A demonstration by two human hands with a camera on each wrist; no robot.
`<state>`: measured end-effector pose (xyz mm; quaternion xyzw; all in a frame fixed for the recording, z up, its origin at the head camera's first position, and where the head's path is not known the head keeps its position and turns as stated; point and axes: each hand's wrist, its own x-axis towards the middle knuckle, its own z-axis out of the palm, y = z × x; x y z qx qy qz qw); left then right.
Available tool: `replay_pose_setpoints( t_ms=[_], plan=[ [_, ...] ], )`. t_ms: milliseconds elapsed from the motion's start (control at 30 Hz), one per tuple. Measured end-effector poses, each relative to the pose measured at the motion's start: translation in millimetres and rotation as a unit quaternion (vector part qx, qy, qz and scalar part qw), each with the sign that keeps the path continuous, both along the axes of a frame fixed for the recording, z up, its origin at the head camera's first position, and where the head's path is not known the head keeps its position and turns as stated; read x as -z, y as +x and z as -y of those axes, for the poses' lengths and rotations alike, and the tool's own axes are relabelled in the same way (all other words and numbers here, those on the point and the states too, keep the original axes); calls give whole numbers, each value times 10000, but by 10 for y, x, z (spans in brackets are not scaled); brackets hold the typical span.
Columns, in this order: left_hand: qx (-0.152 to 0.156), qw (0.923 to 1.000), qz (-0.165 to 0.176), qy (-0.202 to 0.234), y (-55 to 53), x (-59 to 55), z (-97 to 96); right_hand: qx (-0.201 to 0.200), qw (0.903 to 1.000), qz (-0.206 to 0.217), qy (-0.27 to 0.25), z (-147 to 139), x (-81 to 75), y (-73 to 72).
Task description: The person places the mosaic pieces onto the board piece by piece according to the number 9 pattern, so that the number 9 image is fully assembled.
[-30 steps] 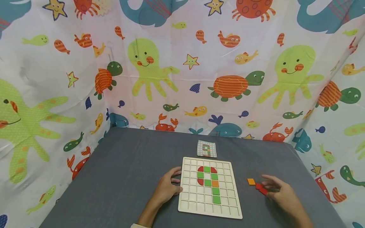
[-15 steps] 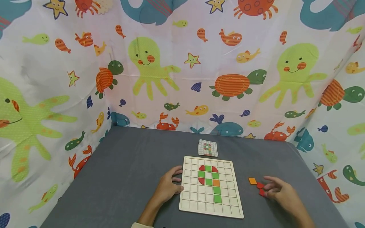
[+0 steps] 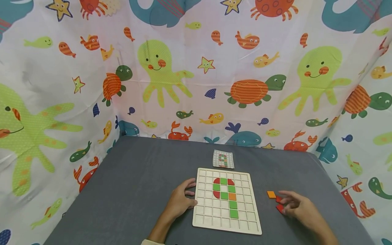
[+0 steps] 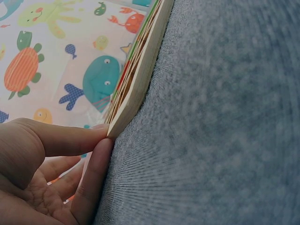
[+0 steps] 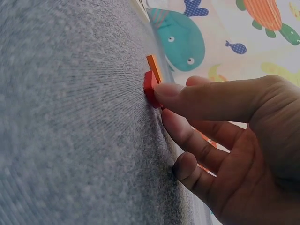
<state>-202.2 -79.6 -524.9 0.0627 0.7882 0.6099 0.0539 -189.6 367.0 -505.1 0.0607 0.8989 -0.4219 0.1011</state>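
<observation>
In the head view a square wooden grid board lies on the table. Green tiles, quarter-round red pieces and one orange tile fill some of its cells. My left hand rests at the board's left edge, its thumb and fingers touching the side; the left wrist view shows the fingertips right at the wooden corner. To the right of the board, my right hand pinches a red tile low at the table, fingers curled. Another red tile lies partly hidden behind the fingers, beside a loose orange tile.
A small pattern card lies just beyond the board and shows a similar coloured grid. The grey cloth table ends at a fabric backdrop printed with sea animals, which encloses the back and both sides.
The red tile at my right hand has shifted and turned slightly, apart from the other red tile. My right fingers have moved a little with it. My left hand and the board stay put.
</observation>
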Motion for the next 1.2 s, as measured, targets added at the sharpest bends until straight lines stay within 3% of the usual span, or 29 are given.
replay_pose_setpoints(
  t_ms=[533, 900, 1200],
  plan=[
    [-12, 10000, -4, -8, -3, 12, 5, -269, 9988, 63, 403, -7, 15, -6],
    [-11, 10000, 14, 34, 0, 11, 11, -552, 9980, 84, 296, -18, 17, -3],
    [-11, 10000, 58, 28, -20, 21, 7, -501, 9983, 2, 302, 4, 31, 5]
  ],
)
